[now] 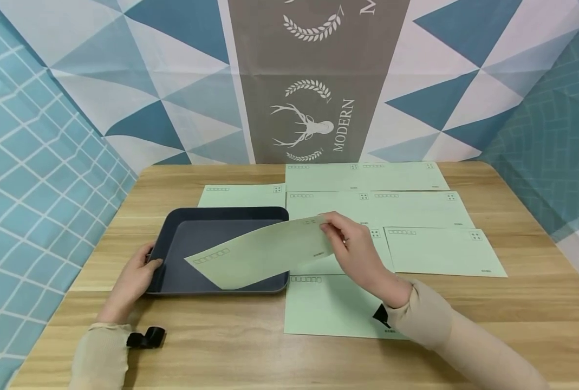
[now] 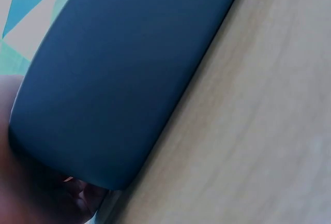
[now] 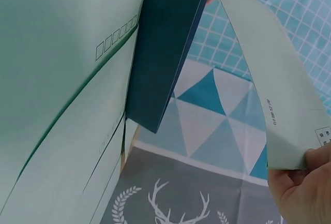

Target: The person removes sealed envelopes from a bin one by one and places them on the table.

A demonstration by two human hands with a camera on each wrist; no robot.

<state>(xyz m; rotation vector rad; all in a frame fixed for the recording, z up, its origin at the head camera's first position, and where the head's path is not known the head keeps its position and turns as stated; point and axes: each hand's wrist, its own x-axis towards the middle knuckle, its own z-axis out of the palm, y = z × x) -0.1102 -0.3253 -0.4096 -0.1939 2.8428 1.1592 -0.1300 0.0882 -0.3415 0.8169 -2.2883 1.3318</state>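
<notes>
A pale green envelope (image 1: pixel 265 252) with a row of small printed boxes slants over the dark tray (image 1: pixel 172 233), its left end lower. My right hand (image 1: pixel 355 249) pinches its right end between thumb and fingers; the right wrist view shows the same envelope (image 3: pixel 274 69) bowing away from the hand (image 3: pixel 305 188). My left hand (image 1: pixel 135 273) grips the tray's left side, thumb over the rim. Seen close up in the left wrist view, the tray wall (image 2: pixel 119 79) stands by the wood, and part of the hand (image 2: pixel 31 182) wraps its end.
Several more green envelopes lie to the right of the tray, among them a far-right one (image 1: pixel 440 252) and a near one (image 1: pixel 338 311). Another envelope (image 1: pixel 245 194) shows behind the tray. The wooden table (image 1: pixel 211 346) meets patterned cloth (image 1: pixel 192 81) at its back.
</notes>
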